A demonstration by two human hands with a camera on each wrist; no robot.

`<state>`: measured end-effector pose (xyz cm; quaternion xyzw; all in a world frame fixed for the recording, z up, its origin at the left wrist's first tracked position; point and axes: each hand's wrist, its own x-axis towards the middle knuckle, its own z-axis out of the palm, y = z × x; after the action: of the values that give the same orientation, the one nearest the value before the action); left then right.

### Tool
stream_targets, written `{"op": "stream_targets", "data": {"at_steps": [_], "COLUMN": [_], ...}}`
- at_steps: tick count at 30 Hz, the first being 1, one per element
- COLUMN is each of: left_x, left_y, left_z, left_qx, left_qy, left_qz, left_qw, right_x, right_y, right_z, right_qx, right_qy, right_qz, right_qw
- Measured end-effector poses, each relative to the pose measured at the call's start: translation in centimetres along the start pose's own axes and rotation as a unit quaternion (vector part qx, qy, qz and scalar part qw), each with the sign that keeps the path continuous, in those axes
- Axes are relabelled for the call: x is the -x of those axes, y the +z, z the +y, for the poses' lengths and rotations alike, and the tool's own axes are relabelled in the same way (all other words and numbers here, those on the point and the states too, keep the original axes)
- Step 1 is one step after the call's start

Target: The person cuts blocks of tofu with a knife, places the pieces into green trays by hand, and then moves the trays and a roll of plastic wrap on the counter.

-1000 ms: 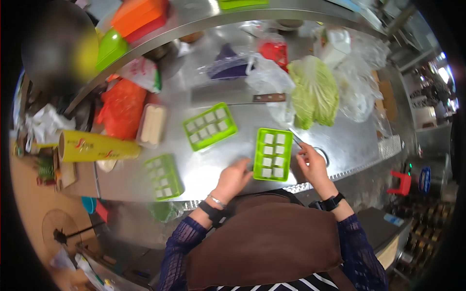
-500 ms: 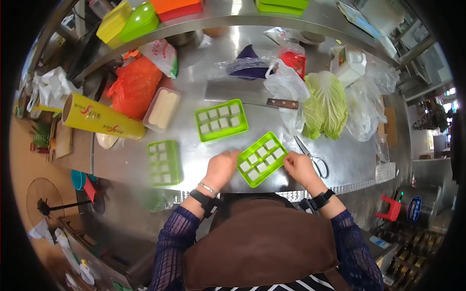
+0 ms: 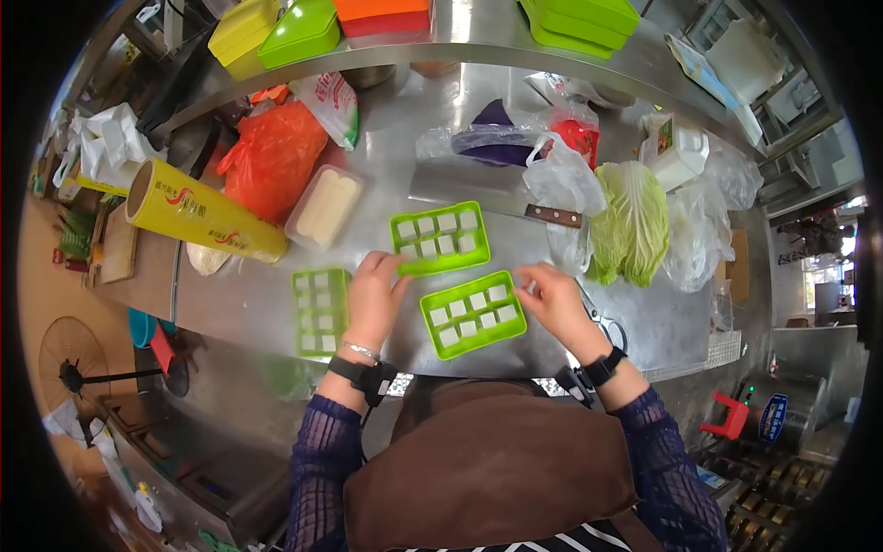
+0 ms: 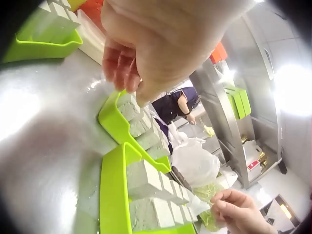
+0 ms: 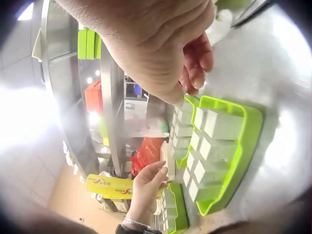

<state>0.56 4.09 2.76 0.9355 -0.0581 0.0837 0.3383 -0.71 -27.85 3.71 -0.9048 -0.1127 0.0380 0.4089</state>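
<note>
Two bright green trays holding pale, off-white cubes in rows lie side by side in the head view. The near tray is slightly tilted to the right-hand side, with its far edge close to the far tray. My left hand reaches to the far tray's left corner, thumb and fingertips right at its rim in the left wrist view. At the near tray's right far corner is my right hand, its fingers loosely bent, with nothing showing between them. Cubes fill the near tray in the right wrist view.
A third green tray lies at the left. Scissors rest by my right wrist. Behind are a cleaver, a cabbage and plastic bags. At the left stand a yellow film roll and a white-filled container.
The near tray has turned from upright to nearly level, lining up beside the far tray. My left hand has moved from the near tray to the far tray's corner.
</note>
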Motion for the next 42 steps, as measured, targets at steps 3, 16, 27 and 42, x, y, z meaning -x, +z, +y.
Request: {"op": "stream_targets", "data": {"at_steps": [3, 16, 27, 42], "left_x": [-1.8, -4.3, -4.8, -4.8], "left_y": [0.8, 2.4, 3.6, 3.2], "left_z": [0.4, -0.6, -0.8, -0.7], "left_qx": [-0.039, -0.044, -0.062, -0.062], "left_qy": [0.071, 0.090, 0.095, 0.076], "left_qz": [0.016, -0.026, -0.025, -0.030], "left_qw": [0.997, 0.995, 0.993, 0.995], "right_x": [-4.2, -10.0, -9.5, -11.4], "right_y": [1.2, 5.0, 3.4, 7.4], "right_z": [-0.9, -0.4, -3.2, -2.6], "right_qx": [0.079, 0.187, 0.192, 0.246], "right_qy": [-0.087, -0.128, -0.120, -0.125], "right_qz": [-0.002, -0.051, -0.048, -0.094], "right_qw": [0.993, 0.973, 0.973, 0.957]}}
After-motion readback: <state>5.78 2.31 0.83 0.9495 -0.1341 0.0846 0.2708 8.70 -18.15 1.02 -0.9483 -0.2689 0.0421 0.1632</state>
